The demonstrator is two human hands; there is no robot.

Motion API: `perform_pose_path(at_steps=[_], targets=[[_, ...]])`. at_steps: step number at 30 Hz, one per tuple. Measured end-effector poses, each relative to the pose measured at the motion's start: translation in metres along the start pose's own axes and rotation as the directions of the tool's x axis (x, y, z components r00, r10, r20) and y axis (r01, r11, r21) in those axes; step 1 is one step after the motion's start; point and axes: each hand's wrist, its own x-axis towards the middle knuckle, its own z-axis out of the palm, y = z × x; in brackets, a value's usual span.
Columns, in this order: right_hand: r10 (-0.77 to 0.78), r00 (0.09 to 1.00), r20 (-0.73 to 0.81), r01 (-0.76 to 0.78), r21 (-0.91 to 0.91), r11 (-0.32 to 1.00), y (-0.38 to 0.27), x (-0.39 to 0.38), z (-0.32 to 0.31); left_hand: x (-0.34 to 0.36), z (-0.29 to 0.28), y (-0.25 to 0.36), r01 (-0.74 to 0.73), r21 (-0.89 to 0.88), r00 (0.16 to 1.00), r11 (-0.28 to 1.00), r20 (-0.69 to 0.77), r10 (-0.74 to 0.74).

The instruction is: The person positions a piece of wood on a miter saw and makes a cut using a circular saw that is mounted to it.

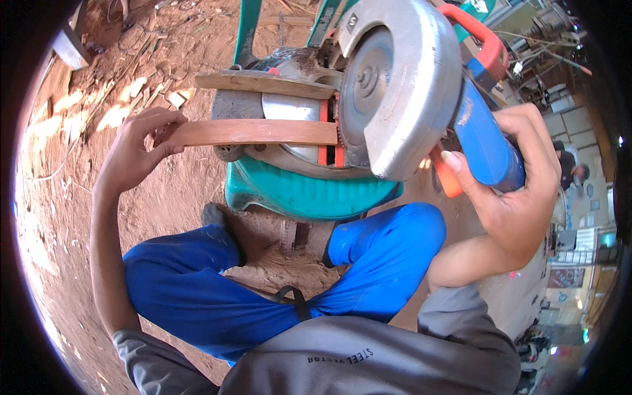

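My left hand [135,150] pinches the left end of a reddish-brown wooden strip [257,132] between thumb and fingers. That strip lies across the base of a miter saw [421,79], its right end close to the round blade [366,82]; whether they touch, I cannot tell. My right hand [523,207] is closed round the saw's blue handle [487,141], with the thumb by an orange lever [446,174]. A greyer wooden board [263,84] runs along the fence behind the strip. Red inserts [323,155] flank the slot in the base.
A green plastic chair [309,192] bears the saw, between my blue-trousered knees [408,240]. Reddish dirt ground [178,191] is strewn with wood scraps [176,99]. Cluttered shelves [586,243] and another person [571,168] are far off at the right. A red carrying handle [484,43] tops the saw.
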Motion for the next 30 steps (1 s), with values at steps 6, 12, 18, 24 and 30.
perform_pose_path(at_steps=[6,12,18,24,30], targets=[[-0.042,0.991,0.130,0.032,0.081,0.996,0.015,0.001,-0.019,-0.002,-0.006,0.003,0.025,0.022,0.999,0.999,0.046,-0.026],[0.069,0.988,0.135,-0.088,0.145,0.986,0.027,-0.009,-0.036,-0.013,-0.019,0.000,0.171,0.079,0.982,0.982,0.069,-0.177],[0.019,0.996,0.083,-0.023,0.044,0.999,0.055,-0.003,-0.040,-0.019,-0.018,-0.011,0.119,0.109,0.993,0.987,0.000,-0.120],[0.179,0.981,0.073,-0.178,-0.015,0.984,0.068,-0.001,-0.052,-0.016,-0.013,-0.015,0.136,0.102,0.991,0.986,-0.030,-0.133],[-0.090,0.987,-0.136,0.136,0.380,0.915,0.093,0.011,-0.035,-0.010,-0.009,-0.027,0.079,0.103,0.995,0.992,-0.069,-0.072]])
